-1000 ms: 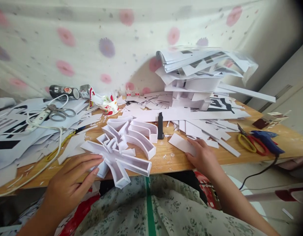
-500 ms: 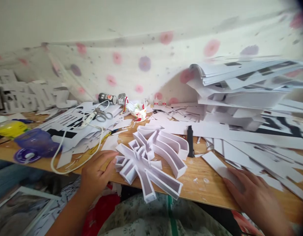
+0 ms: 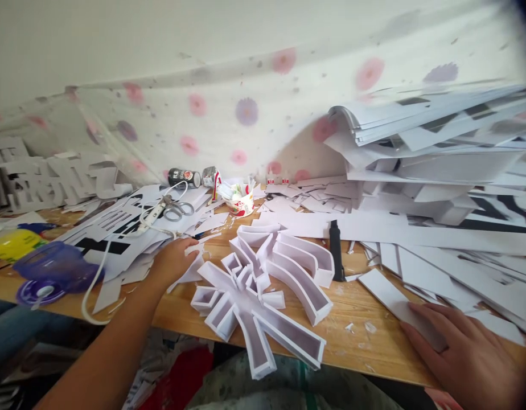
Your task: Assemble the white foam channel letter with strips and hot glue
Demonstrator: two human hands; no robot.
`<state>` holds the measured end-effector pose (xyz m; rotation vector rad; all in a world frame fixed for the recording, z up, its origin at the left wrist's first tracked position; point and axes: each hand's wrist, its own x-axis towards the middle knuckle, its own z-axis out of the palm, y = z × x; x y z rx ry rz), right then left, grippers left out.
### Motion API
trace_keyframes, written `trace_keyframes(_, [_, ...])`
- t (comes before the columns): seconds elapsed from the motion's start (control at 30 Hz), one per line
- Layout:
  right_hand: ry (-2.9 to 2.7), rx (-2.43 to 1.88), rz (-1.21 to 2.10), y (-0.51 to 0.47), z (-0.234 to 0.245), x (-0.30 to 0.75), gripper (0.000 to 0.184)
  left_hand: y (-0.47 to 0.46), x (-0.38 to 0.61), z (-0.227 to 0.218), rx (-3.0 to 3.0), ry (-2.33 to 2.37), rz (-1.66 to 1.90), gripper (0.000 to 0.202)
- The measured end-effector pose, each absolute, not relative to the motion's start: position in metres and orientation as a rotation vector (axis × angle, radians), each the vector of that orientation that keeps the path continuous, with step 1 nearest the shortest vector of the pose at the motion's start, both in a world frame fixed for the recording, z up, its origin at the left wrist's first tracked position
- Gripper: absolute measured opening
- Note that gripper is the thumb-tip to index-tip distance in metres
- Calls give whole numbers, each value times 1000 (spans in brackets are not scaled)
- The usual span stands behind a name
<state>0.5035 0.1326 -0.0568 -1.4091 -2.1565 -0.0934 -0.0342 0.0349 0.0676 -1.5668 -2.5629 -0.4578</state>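
The left hand reaches to the paper offcuts at the near-left of the wooden table, fingers curled loosely around a small white scrap; whether it is pinched is unclear. The right hand lies flat, fingers spread, on a white foam-board strip at the near right. Between them, overhanging the near edge, sits the foam-board character: probably light, stiff and easily dented at its thin glued walls, so best lifted from beneath its base.
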Motion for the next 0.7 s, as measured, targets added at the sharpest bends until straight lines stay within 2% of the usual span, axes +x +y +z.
trace_keyframes(0.2, [-2220,-1362,-279,126,-38,492,41,75,-26,82,-1761,-2578,-503,43])
trace_keyframes(0.5, [-2207,-1366,-312,125,-35,488,34,145,46,117,-2200,-2304,-334,41])
trace_keyframes(0.7, [-2215,-1314,-337,126,-34,490,28,219,60,103,-2385,-2181,-58,37])
